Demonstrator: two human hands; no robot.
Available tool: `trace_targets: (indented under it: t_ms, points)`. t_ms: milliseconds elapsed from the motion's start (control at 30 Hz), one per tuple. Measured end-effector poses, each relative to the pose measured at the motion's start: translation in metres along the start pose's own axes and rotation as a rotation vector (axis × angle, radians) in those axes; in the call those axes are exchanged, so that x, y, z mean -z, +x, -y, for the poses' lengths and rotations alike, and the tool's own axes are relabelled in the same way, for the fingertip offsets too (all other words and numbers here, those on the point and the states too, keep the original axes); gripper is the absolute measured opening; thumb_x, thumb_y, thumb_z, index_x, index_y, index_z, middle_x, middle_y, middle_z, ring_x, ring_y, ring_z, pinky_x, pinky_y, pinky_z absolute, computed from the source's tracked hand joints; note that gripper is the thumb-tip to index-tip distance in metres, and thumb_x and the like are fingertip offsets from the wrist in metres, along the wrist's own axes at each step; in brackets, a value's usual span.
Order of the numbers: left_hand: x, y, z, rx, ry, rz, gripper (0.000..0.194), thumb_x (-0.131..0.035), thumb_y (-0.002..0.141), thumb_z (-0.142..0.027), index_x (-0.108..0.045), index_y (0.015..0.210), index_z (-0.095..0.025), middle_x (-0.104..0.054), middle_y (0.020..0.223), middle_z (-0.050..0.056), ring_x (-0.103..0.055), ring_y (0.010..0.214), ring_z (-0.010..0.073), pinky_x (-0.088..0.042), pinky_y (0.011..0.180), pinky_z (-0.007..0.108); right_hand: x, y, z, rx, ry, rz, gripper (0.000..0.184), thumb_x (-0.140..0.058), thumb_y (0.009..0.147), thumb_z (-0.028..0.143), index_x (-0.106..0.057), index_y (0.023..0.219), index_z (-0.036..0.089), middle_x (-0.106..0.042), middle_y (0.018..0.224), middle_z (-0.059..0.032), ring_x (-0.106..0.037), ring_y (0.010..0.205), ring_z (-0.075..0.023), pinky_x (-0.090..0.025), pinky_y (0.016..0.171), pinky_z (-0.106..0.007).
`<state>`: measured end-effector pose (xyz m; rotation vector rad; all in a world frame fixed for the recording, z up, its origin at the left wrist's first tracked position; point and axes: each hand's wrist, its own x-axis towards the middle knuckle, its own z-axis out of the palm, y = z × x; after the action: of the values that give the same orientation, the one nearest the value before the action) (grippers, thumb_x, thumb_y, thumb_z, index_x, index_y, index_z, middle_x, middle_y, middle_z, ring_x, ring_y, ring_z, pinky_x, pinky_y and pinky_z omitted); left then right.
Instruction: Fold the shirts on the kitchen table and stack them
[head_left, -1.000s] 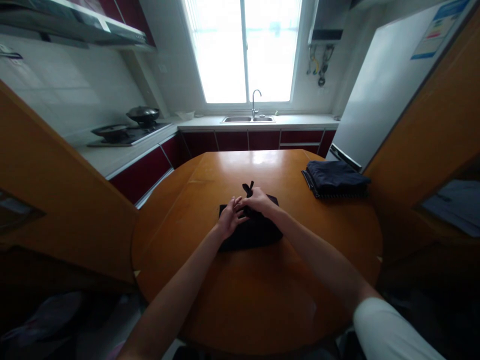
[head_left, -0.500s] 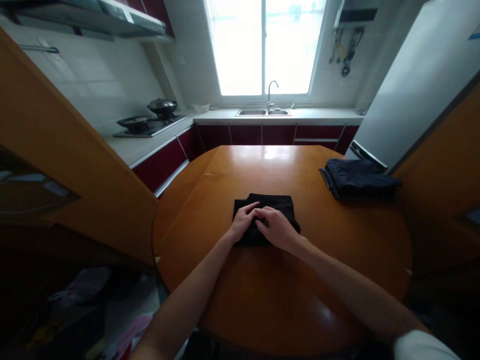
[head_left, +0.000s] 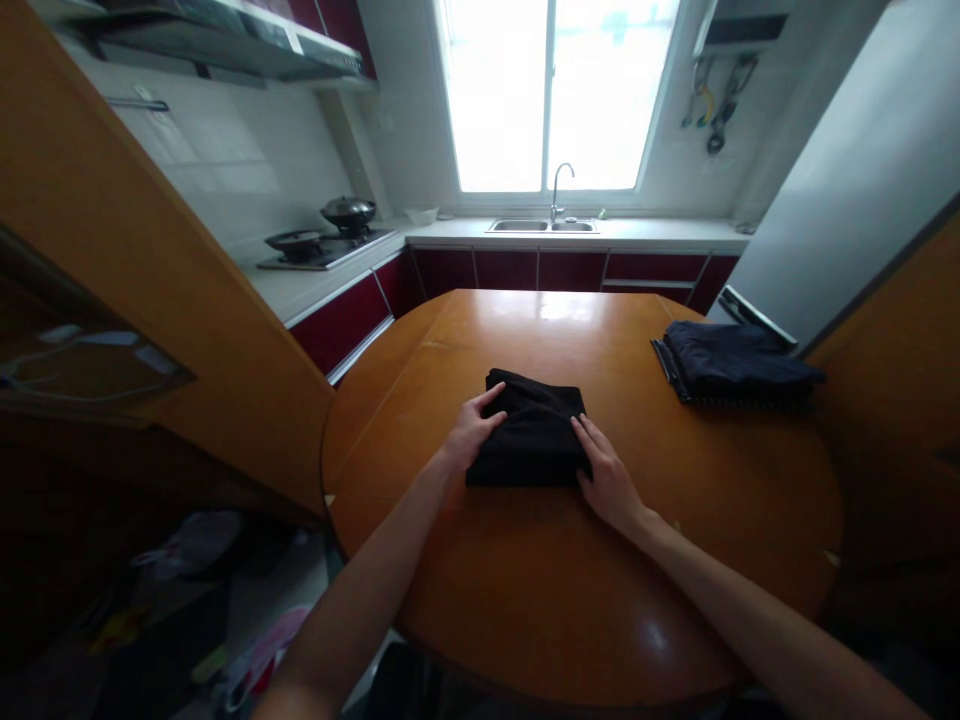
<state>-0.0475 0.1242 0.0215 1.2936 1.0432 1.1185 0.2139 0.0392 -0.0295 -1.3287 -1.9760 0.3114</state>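
Observation:
A folded black cloth point(head_left: 534, 430) lies on the round wooden table point(head_left: 585, 580). My left hand point(head_left: 469, 435) rests against the cloth's left edge, fingers stretched flat on it. On the other side my right hand point(head_left: 606, 478) touches the cloth's right edge, its fingers extended too. Neither hand grips the cloth; both press on it from the sides.
A stack of folded dark clothes point(head_left: 739, 365) lies at the table's far right. Behind it stands a fridge point(head_left: 832, 190). A counter with a stove and pans point(head_left: 322, 240) and a sink point(head_left: 544, 225) runs along the back. Wooden panels flank both sides; clutter lies on the floor at left.
A second ago both hands were bunched on the cloth's top, one end sticking up. The cloth now lies flat and folded, and my hands have spread to its left and right edges.

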Motion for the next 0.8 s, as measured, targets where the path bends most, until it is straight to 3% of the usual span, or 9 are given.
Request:
trace_targets:
  t_ms: [200, 467, 567, 633, 667, 733, 800]
  points:
    - [0.022, -0.015, 0.02, 0.077, 0.059, 0.005, 0.082, -0.081, 0.073, -0.025, -0.053, 0.149, -0.019, -0.056, 0.149, 0.011, -0.055, 0.136, 0.0299, -0.04, 0.118, 0.045, -0.005, -0.001, 0.004, 0.114, -0.191, 0.093, 0.098, -0.036, 0.075, -0.008, -0.016, 0.165, 0.027, -0.021, 0.17, -0.0066, -0.014, 0.157, -0.0235, -0.027, 0.125, -0.053]
    - [0.036, -0.013, 0.022, 0.04, 0.177, 0.111, 0.083, -0.078, 0.076, -0.025, -0.047, 0.153, -0.023, -0.049, 0.156, 0.009, -0.049, 0.141, 0.0284, -0.039, 0.119, 0.046, -0.004, -0.003, 0.005, 0.159, -0.349, 0.114, 0.096, -0.035, 0.08, -0.009, -0.015, 0.163, 0.035, -0.007, 0.171, -0.0031, -0.01, 0.157, -0.0258, -0.027, 0.124, -0.054]
    - [0.041, -0.006, 0.018, 0.018, 0.364, -0.019, 0.069, -0.073, 0.081, -0.022, -0.055, 0.147, -0.02, -0.045, 0.158, 0.013, -0.048, 0.142, 0.0325, -0.04, 0.118, 0.049, -0.004, -0.003, 0.007, 0.166, -0.368, 0.117, 0.097, -0.036, 0.079, -0.01, -0.02, 0.163, 0.035, -0.006, 0.171, -0.0019, -0.009, 0.157, -0.0257, -0.027, 0.125, -0.054]
    - [0.031, -0.001, 0.013, -0.096, 0.596, -0.155, 0.058, -0.066, 0.086, -0.021, -0.058, 0.144, -0.017, -0.039, 0.161, 0.014, -0.042, 0.146, 0.033, -0.034, 0.122, 0.048, -0.005, -0.002, 0.008, 0.174, -0.383, 0.118, 0.095, -0.036, 0.079, -0.011, -0.025, 0.162, 0.033, -0.007, 0.171, -0.0029, -0.008, 0.157, -0.0259, -0.026, 0.125, -0.053]
    - [0.022, 0.001, 0.01, -0.176, 0.71, -0.163, 0.054, -0.062, 0.09, -0.02, -0.058, 0.144, -0.016, -0.038, 0.162, 0.014, -0.039, 0.148, 0.0312, -0.031, 0.124, 0.045, -0.006, -0.001, 0.008, 0.179, -0.391, 0.119, 0.094, -0.037, 0.079, -0.01, -0.026, 0.162, 0.032, -0.007, 0.171, -0.0035, -0.008, 0.157, -0.0261, -0.026, 0.125, -0.053]
    - [-0.003, 0.004, 0.007, -0.316, 0.886, -0.038, 0.051, -0.051, 0.097, -0.022, -0.053, 0.148, -0.016, -0.04, 0.161, 0.013, -0.036, 0.15, 0.0265, -0.026, 0.126, 0.04, -0.007, 0.0, 0.009, 0.188, -0.406, 0.12, 0.092, -0.038, 0.08, -0.009, -0.027, 0.162, 0.032, -0.008, 0.171, -0.0043, -0.008, 0.157, -0.0265, -0.025, 0.125, -0.054]
    - [-0.028, 0.004, 0.01, -0.346, 1.02, 0.116, 0.052, -0.043, 0.102, -0.028, -0.047, 0.153, -0.016, -0.04, 0.162, 0.012, -0.034, 0.151, 0.0265, -0.026, 0.126, 0.044, -0.007, 0.0, 0.01, 0.187, -0.421, 0.125, 0.09, -0.038, 0.082, -0.008, -0.027, 0.162, 0.032, -0.01, 0.17, -0.0054, -0.01, 0.157, -0.0267, -0.025, 0.124, -0.055]
